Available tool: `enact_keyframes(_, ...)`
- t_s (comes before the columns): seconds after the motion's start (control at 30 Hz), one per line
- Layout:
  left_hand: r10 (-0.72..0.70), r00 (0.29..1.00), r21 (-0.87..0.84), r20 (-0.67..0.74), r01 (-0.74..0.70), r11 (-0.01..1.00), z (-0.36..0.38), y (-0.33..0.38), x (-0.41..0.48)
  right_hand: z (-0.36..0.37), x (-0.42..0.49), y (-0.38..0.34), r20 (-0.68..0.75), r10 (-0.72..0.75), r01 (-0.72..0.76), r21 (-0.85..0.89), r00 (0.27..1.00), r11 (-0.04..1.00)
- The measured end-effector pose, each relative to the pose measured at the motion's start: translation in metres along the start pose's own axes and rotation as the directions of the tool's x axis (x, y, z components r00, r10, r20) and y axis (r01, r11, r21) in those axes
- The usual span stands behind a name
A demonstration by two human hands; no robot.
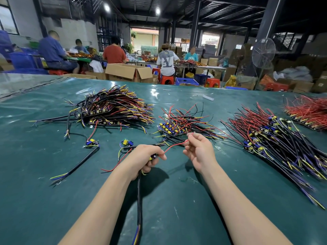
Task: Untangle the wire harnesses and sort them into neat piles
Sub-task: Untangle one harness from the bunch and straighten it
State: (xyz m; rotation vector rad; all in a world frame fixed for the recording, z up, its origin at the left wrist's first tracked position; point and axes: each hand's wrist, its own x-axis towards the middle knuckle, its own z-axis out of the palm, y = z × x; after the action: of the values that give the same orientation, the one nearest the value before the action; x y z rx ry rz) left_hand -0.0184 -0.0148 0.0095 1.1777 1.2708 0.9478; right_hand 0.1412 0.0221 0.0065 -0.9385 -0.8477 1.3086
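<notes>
My left hand [146,158] grips a wire harness [139,200] by its small board end; its black cable hangs down toward me. A thin red wire [174,145] runs from that board to my right hand [199,151], which pinches its far end between thumb and fingers. Just beyond my hands lies a small tangled heap of harnesses [184,124]. A large pile [113,108] sits at the far left, and a long neat pile [276,140] lies to the right. Two loose harnesses [92,144] [126,144] rest on the green table [177,200] left of my hands.
Another pile with red wires [309,112] lies at the far right edge. A small white scrap [208,97] sits further back on the table. Beyond the table are an open cardboard box [129,71], red stools, a standing fan [263,55], and several seated people at other tables.
</notes>
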Motion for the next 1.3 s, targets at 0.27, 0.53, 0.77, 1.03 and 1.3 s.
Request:
enact_keyframes(0.27, 0.108, 0.994, 0.04, 0.021, -0.109, 0.993, 0.001, 0.0, -0.001, -0.006, 0.004, -0.003, -0.1, -0.011, 0.028, 0.174, 0.995, 0.984)
enact_keyframes(0.53, 0.157, 0.987, -0.002, -0.016, -0.157, 0.988, 0.006, -0.001, 0.001, -0.005, 0.003, -0.003, -0.215, 0.089, -0.016, 0.318, 0.973, 0.948)
enact_keyframes(0.77, 0.125, 0.982, -0.114, -0.141, -0.141, 0.983, 0.009, -0.001, 0.0, 0.025, -0.023, 0.007, 0.014, 0.047, -0.043, -0.215, 0.999, 0.976)
enact_keyframes(1.03, 0.135, 0.989, -0.01, -0.057, -0.135, 0.991, 0.013, 0.0, 0.0, 0.035, -0.033, 0.015, 0.146, 0.061, -0.031, -0.2, 0.987, 0.979)
enact_keyframes(1.3, 0.06, 0.989, -0.145, 0.134, -0.04, 0.989, 0.008, 0.001, -0.001, 0.028, -0.024, 0.017, 0.161, -0.13, 0.179, -0.348, 0.978, 0.92)
